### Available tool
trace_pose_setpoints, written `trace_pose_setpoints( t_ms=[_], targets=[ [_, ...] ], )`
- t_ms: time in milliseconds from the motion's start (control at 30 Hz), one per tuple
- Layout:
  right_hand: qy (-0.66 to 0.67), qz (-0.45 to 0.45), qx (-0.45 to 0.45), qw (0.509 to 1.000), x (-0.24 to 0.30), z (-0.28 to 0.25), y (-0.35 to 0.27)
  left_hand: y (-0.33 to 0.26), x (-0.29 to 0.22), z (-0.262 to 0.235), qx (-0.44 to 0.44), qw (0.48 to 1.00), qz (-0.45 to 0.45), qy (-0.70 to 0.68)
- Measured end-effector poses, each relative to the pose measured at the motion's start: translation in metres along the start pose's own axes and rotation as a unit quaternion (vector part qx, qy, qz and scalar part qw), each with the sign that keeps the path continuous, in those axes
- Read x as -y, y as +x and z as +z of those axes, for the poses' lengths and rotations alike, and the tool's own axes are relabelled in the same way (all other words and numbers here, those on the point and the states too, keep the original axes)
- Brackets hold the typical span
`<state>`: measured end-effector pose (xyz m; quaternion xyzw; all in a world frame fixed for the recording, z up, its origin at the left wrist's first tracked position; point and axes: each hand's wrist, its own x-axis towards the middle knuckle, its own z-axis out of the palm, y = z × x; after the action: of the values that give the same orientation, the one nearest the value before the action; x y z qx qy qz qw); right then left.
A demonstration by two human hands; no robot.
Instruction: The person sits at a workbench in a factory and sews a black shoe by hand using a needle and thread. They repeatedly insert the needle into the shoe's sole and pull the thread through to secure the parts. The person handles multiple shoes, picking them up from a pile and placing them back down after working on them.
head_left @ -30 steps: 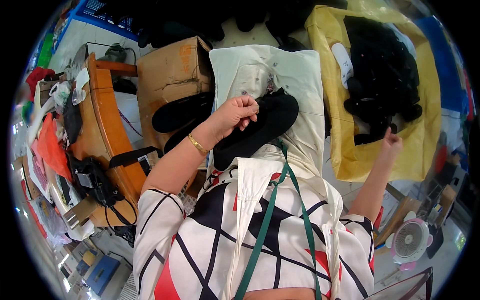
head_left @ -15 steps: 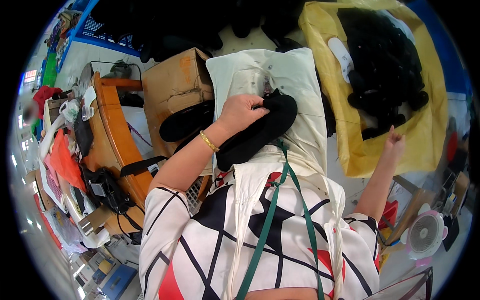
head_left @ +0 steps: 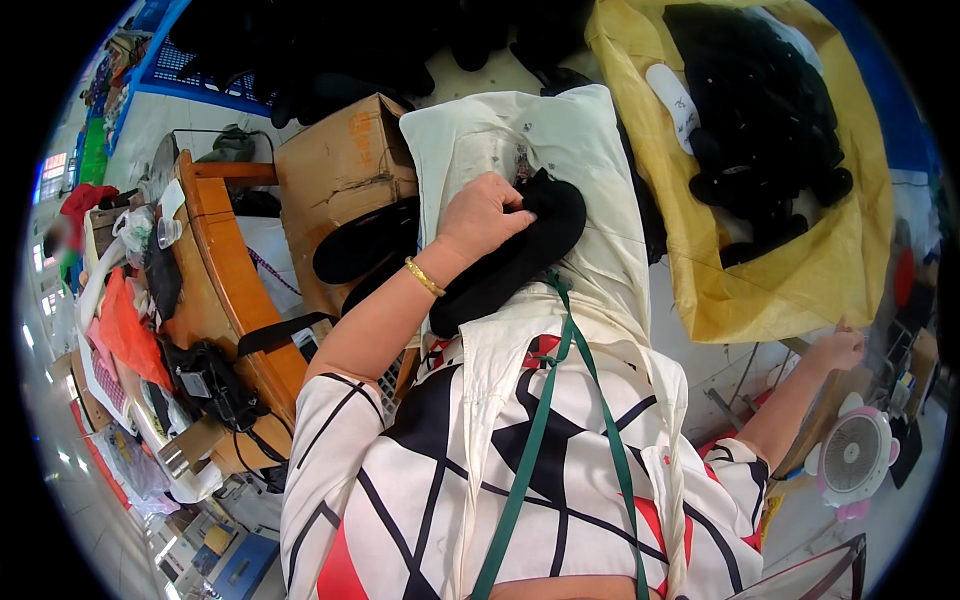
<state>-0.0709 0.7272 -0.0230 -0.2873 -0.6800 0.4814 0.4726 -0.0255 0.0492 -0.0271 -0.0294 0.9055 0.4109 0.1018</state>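
Nearest, green ties [head_left: 526, 455] are hanging down a cream apron [head_left: 492, 390], and a pink-and-white fan [head_left: 853, 452] is standing at the near right. Just beyond, a black shoe [head_left: 520, 258] is lying slantwise on the white cloth [head_left: 608, 200], and the left hand [head_left: 485, 225] is pinching its rim between thumb and forefinger. The right hand [head_left: 842, 350] is hovering well off to the right, by the near edge of a yellow sack [head_left: 780, 310], its fingers bent inward (whether they are gripping anything, I cannot tell). For good control, the left hand should probably be keeping that pinch firm, with the shoe resting against the cloth so that it is not twisting. Farther left, more black footwear [head_left: 370, 240] is lying beside a cardboard box [head_left: 340, 150]; farther right, the sack is holding black shoe pieces [head_left: 770, 120] and a white insole [head_left: 672, 108].
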Motion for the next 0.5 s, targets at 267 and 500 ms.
trace_pose_setpoints(
  t_ms=[267,500],
  targets=[
    [-0.056,0.02,0.462,0.885,0.104,0.106,-0.236,0.008,0.019,-0.001,0.039,0.994,0.017,-0.099],
    [-0.026,-0.269,0.689,0.672,0.146,0.142,-0.36,-0.011,-0.009,-0.021,-0.023,0.996,0.005,-0.083]
  ],
)
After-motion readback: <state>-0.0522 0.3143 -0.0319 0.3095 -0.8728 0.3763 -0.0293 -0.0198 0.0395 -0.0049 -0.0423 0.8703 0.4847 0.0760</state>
